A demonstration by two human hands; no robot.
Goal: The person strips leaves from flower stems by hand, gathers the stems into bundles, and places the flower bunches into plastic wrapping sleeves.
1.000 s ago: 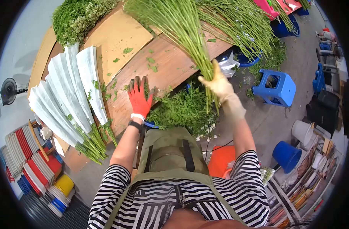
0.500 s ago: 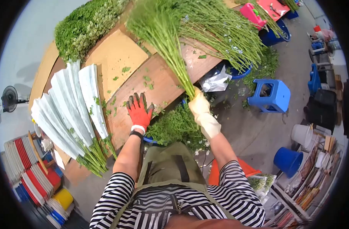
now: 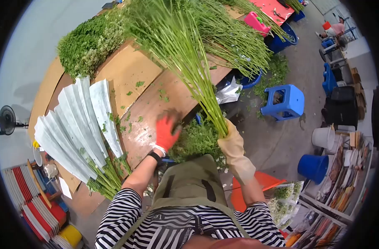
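Note:
My right hand [image 3: 232,143], in a cream glove, is closed round the lower stems of a long green bunch [image 3: 193,79], whose leafy tops reach up and left over the table [image 3: 150,101]. My left hand [image 3: 166,135], in a red glove with dark fingertips, is over the table's near edge, its fingers apart and smeared by motion, holding nothing visible. Cut greenery [image 3: 198,139] lies below, between my hands. White-wrapped bundles [image 3: 75,124] lie side by side on the left. More loose stems [image 3: 235,45] are spread at the table's far right.
Bushy greens [image 3: 88,43] are heaped at the back left beside cardboard [image 3: 129,74]. On the floor to the right are a blue stool [image 3: 284,101], a blue bucket [image 3: 313,168] and an orange object [image 3: 260,184]. Far off at the upper right is a person [image 3: 336,28].
The bunch and my right hand swung toward the table, then shifted slightly right and nearer my body. My left hand has left its flat spot on the table, moving right. The view has turned.

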